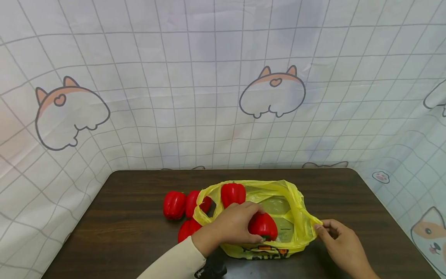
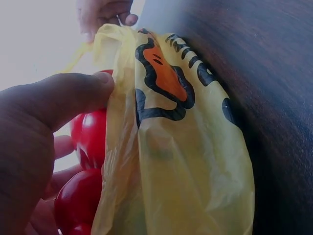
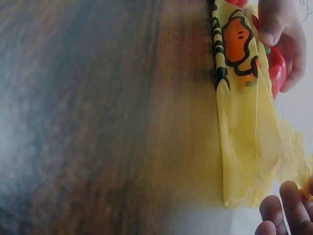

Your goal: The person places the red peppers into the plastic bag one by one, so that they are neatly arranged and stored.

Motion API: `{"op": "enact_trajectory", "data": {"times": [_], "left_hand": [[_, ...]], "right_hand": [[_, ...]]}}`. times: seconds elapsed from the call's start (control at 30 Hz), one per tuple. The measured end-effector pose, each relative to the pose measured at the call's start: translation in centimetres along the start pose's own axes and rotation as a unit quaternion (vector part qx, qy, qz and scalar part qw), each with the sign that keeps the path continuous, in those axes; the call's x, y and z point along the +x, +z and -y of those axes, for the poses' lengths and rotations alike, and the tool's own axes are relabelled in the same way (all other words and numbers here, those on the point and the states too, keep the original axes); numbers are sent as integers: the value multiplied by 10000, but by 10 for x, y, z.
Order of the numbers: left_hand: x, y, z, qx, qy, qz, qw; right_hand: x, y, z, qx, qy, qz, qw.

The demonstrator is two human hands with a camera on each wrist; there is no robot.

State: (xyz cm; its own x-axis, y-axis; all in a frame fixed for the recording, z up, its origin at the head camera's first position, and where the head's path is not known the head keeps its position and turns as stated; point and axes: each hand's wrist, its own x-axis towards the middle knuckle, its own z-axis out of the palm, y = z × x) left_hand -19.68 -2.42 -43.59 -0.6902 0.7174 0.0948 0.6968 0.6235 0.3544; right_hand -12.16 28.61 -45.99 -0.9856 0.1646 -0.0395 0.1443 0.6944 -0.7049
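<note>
A yellow plastic bag [image 1: 244, 252] with a printed orange-and-black duck figure lies on the table, its mouth spread wide. My left hand [image 1: 234, 228] holds a red bell pepper [image 1: 263, 227] over the bag's mouth, near the front rim; the pepper's green stem end faces the front. In the left wrist view, the thumb [image 2: 73, 95] overlaps the bag's edge beside the pepper [image 2: 92, 137]. At the bag's right side, my right hand [image 1: 343, 244] pinches the rim between thumb and fingers. Another red bell pepper [image 1: 232, 194] shows inside the bag at the back left.
Left of the bag, several red bell peppers lie close together on the dark wooden table [image 1: 132, 217], among them a pepper [image 1: 174, 205] farthest left and a pepper [image 1: 188, 230] nearer the front. A white grid-patterned cloth [image 1: 195, 97] hangs behind the table.
</note>
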Motion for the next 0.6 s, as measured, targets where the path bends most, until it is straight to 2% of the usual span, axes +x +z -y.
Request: {"op": "enact_trajectory", "data": {"times": [0.4, 0.6], "left_hand": [[-4, -7, 5, -92, 178, -168, 9997], [-13, -18, 5, -316, 159, -206, 9992]], "right_hand": [[0, 1, 1, -9, 30, 56, 10000], [0, 1, 2, 11, 30, 56, 10000]]}}
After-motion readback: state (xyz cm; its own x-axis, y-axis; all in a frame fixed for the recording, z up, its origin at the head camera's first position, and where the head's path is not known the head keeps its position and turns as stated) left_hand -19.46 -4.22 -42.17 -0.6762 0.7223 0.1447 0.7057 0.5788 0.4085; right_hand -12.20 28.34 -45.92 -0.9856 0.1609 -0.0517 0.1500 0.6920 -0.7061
